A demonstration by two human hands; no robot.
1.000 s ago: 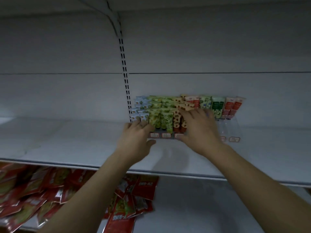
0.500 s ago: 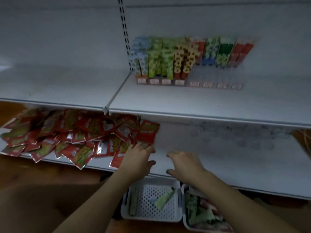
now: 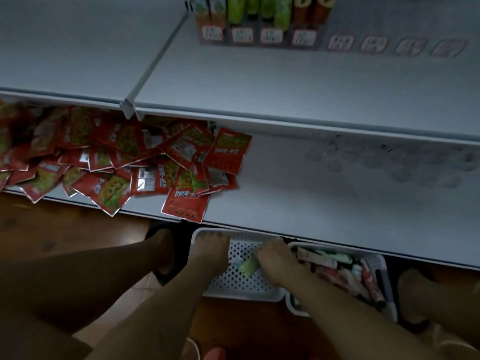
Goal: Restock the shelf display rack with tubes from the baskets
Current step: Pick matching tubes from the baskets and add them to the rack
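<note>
View from above of two white plastic baskets on a brown floor [image 3: 52, 229], tucked just under the front edge of a pale grey metal shelf unit. The left basket [image 3: 241, 291] is rectangular with rounded corners and a base dotted with small round holes. Both hands reach into it. The right hand [image 3: 275, 258] is curled around a soft, pale green tube [image 3: 246, 267], which pokes out flat and slanted from beneath the fingers, lying just above the basket's base. The left hand [image 3: 210, 249] is knuckles-up at the basket's far left corner; whether it grasps anything cannot be told. The right basket [image 3: 388, 281], touching the first, is heaped with mixed tubes [image 3: 335, 268] in red, white and green. On the lower shelf [image 3: 337, 203] lies a loose spread of glossy red foil sachets [image 3: 130, 167]. On the upper shelf [image 3: 259, 81] stands the display rack [image 3: 259, 35], with upright tubes in its left slots and small labels along its front.
</note>
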